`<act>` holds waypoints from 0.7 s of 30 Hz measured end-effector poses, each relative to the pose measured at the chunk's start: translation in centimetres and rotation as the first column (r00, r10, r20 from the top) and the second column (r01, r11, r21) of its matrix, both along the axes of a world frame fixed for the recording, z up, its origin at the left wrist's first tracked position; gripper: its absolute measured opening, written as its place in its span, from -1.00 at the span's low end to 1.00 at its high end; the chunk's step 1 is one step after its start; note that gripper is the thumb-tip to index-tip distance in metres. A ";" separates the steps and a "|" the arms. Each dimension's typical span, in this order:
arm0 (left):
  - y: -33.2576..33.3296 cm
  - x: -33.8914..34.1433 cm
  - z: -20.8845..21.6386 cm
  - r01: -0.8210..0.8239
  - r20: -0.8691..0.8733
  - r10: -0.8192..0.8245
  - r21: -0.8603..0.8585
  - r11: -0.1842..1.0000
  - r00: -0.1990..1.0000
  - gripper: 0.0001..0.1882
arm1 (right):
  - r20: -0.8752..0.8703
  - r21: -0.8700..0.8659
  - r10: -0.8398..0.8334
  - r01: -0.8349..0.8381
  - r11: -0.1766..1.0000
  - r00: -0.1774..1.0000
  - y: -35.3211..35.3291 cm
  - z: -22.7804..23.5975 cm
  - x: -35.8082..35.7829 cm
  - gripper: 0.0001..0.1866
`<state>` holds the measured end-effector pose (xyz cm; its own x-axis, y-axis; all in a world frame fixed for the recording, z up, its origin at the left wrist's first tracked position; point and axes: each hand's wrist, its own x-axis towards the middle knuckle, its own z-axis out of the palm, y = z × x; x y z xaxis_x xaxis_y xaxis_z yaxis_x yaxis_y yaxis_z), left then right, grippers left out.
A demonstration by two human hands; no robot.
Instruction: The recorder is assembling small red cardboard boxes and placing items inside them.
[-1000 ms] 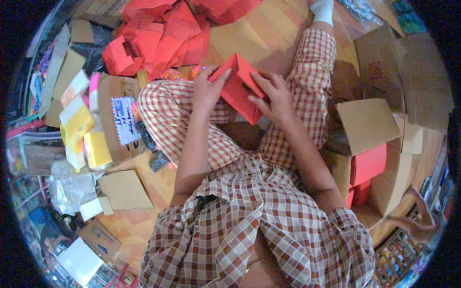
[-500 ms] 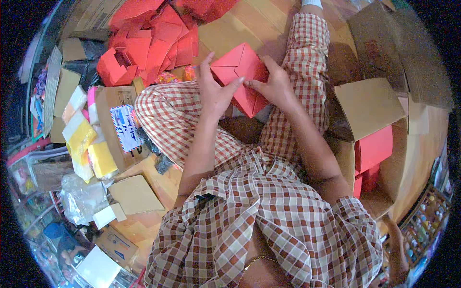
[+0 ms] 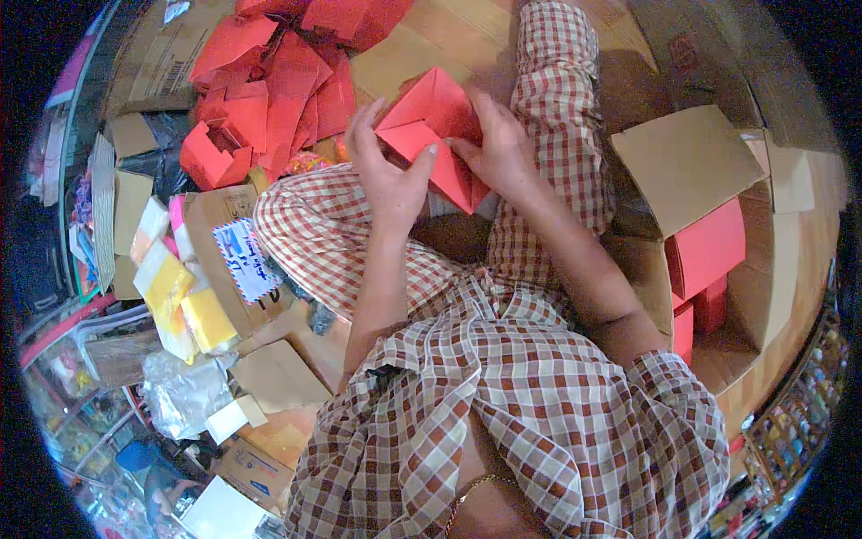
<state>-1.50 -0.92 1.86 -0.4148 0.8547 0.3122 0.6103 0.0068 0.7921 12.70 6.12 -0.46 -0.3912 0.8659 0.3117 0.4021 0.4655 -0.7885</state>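
Note:
Between my two hands is a red cardboard box point(image 3: 449, 112), held over my lap with its folded flaps turned up toward me. My left hand point(image 3: 393, 180) grips its left side, thumb on the near flap and fingers behind the edge. On the opposite side, my right hand point(image 3: 503, 148) holds the box with its thumb pressed on the flaps near the middle. The underside of the box is hidden. Just beyond my left hand lies a heap of red folded cardboard pieces point(image 3: 292, 85), some flat and some partly formed.
An open brown carton point(image 3: 687, 171) with red boxes point(image 3: 708, 250) inside stands on the right. To the left are another carton point(image 3: 235, 202), yellow and white packs point(image 3: 166, 287), clear plastic point(image 3: 184, 391) and a cardboard piece point(image 3: 285, 377). Shelves of small goods point(image 3: 799, 431) line the lower right.
The flaps on the box have shifted and its far part looks more open. Both hands keep their hold. The view has shifted slightly, and a bare limb at the lower right is out of sight.

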 end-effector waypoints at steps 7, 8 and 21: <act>0.7 0.4 2.9 -0.023 0.107 -0.009 0.293 0.956 0.994 -0.15 | -0.461 -0.247 0.114 -0.250 0.936 0.880 0.5 1.0 0.8 -0.63; 0.7 0.7 3.6 -0.024 0.108 -0.008 0.294 0.956 0.994 -0.15 | -0.423 -0.332 0.042 -0.198 0.922 0.905 0.8 1.1 1.1 -0.60; 0.0 2.8 1.5 0.860 -0.819 -0.496 -0.007 0.511 0.288 -0.75 | -0.573 -0.646 -0.017 -0.440 0.624 0.819 4.8 -2.0 5.3 -0.59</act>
